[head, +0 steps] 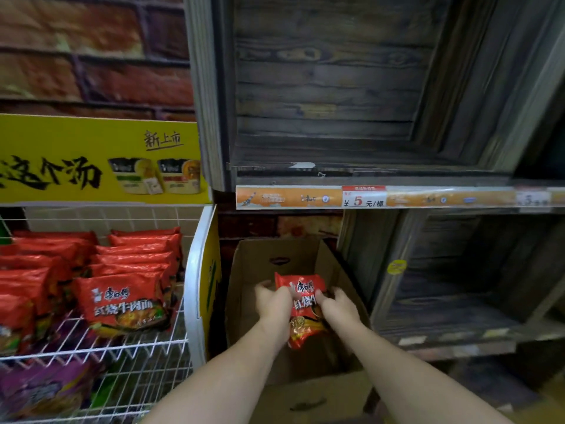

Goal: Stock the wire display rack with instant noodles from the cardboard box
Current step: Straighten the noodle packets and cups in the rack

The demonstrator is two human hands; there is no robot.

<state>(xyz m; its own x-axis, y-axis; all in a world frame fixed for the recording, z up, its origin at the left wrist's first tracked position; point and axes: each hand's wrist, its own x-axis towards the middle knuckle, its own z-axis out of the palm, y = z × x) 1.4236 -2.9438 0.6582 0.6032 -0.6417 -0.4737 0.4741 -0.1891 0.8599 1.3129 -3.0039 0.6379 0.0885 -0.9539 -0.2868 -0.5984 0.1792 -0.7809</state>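
Holding the red noodle packet (pixel 301 286) above the cardboard box (pixel 266 255), your left hand (pixel 273 301) and right hand (pixel 337 304) pinch its side edges; judged light, slippery film over a brittle block; grip the edges, never squeeze the middle; the wire rack (pixel 137 356) stands to your left.

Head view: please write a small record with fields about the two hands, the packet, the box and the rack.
left hand: holds the red noodle packet on its left side
right hand: holds the same packet on its right side
packet place: between the walls of the open cardboard box
wire rack: left of the box, with rows of red packets
lower tier: purple packets
price tag: shows 5
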